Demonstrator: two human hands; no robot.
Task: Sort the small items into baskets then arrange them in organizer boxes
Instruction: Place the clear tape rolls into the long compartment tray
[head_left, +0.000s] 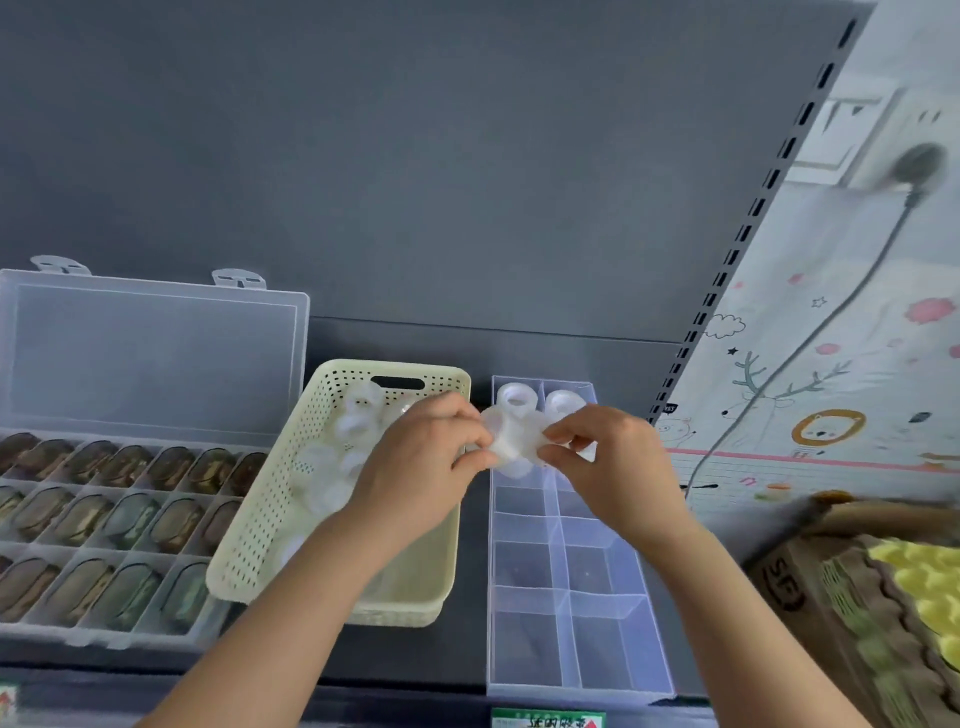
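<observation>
Head view, near to far. A green-and-white label (548, 719) sits at the front edge of the dark shelf (467, 649), and both forearms enter from the lower edge.

Right of centre lies a clear tray (563, 597), set lengthwise and divided into two columns of compartments. To its left a cream perforated basket (260, 519) rests tilted, its left rim over the right end of a clear case (104, 636). Blurred white rolls (358, 415) lie in the basket. The case's compartments hold brown-green oval items (78, 519). At far right a brown carton (789, 582) holds a yellow dimpled sheet (919, 577).

The left hand (421, 462) and right hand (613, 457) meet above the far half of the tray, beside the basket's right rim. Each hand pinches one side of a translucent white piece (511, 447) between curled fingers and thumb. The piece's exact form is too blurred to tell.

Just beyond the piece, a left roll (514, 400) and a right roll (563, 402) stand in the tray's two farthest compartments, one in each.

The case's lid (156, 353) stands open against the grey back panel (415, 156). A slotted upright (753, 223) borders the panel on the right. Beyond it, a grey plug (917, 161) sits in a socket on the cartoon-papered wall (831, 389), and its cable (810, 332) hangs down.
</observation>
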